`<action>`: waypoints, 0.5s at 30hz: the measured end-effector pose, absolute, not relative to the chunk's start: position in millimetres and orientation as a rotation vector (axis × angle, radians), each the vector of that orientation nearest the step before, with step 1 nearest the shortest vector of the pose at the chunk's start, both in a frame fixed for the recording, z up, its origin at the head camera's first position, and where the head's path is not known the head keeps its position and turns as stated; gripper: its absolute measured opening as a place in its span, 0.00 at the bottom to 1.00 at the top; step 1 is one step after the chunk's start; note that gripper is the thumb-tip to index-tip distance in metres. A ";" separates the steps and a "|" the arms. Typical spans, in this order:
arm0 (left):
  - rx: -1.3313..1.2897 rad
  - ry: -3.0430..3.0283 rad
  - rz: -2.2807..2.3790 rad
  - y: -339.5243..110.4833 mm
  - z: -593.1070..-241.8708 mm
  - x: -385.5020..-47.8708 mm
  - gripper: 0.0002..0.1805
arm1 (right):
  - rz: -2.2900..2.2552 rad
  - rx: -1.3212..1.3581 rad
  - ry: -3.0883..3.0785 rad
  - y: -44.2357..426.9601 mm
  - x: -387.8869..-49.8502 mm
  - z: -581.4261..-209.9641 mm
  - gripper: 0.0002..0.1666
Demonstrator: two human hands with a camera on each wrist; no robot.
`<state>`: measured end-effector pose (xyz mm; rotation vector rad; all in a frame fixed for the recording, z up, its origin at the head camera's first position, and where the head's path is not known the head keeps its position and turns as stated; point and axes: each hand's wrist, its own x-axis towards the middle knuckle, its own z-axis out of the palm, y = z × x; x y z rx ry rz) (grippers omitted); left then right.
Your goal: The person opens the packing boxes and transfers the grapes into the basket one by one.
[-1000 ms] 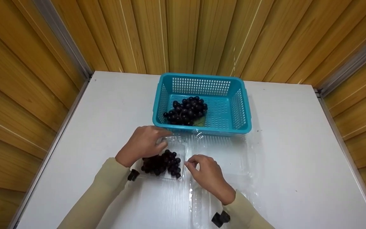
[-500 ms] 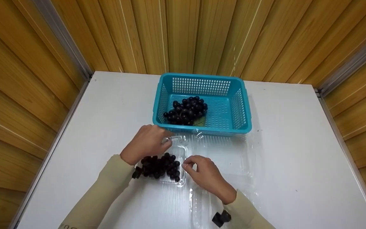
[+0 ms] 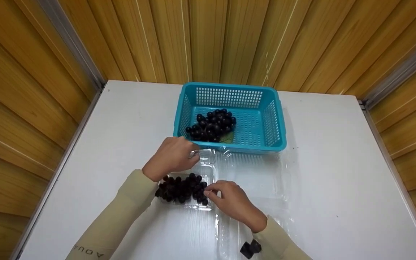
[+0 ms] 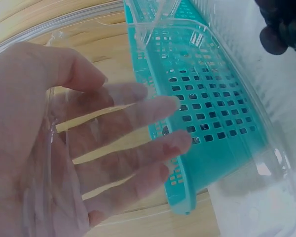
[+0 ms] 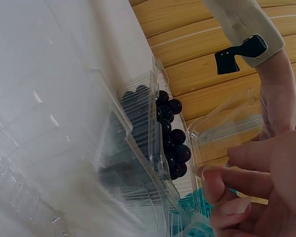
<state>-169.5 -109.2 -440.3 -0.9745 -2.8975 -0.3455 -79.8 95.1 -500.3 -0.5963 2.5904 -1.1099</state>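
Note:
A bunch of dark grapes (image 3: 181,188) lies in a clear plastic container (image 3: 203,208) on the table. My left hand (image 3: 173,154) is at its far side. In the left wrist view the thumb is on the near side of the clear lid (image 4: 202,28), the long fingers behind it, so the hand holds the lid between them. At the container's right edge my right hand (image 3: 235,203) has thumb and index finger drawn close together. The right wrist view puts its fingertips (image 5: 213,185) by the lid's edge; whether they pinch it is unclear.
A turquoise basket (image 3: 262,147) behind the hands holds another bunch of dark grapes (image 3: 213,125) and a green leaf (image 3: 227,137). More clear plastic packaging (image 3: 255,177) lies to the right of the filled container. Wood-patterned walls (image 3: 229,43) enclose the white table (image 3: 338,162).
My left hand has shifted up and to the right along the lid. My right hand has come slightly left and nearer, to the grapes' right end. More of the grapes now shows.

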 end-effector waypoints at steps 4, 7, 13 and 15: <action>-1.003 -2.802 -0.292 -107.0 -438.6 -172.3 0.08 | -1.100 -0.633 2.581 95.3 -79.6 -501.7 0.13; -1.008 -2.735 -0.231 -105.9 -437.2 -173.8 0.08 | -1.099 -0.642 2.587 95.5 -79.3 -502.0 0.12; -1.002 -2.668 -0.149 -102.4 -437.0 -176.9 0.07 | -1.100 -0.641 2.602 95.6 -79.1 -502.1 0.13; -0.985 -2.647 -0.136 -101.1 -437.5 -178.0 0.06 | -1.102 -0.638 2.604 95.7 -79.0 -501.9 0.13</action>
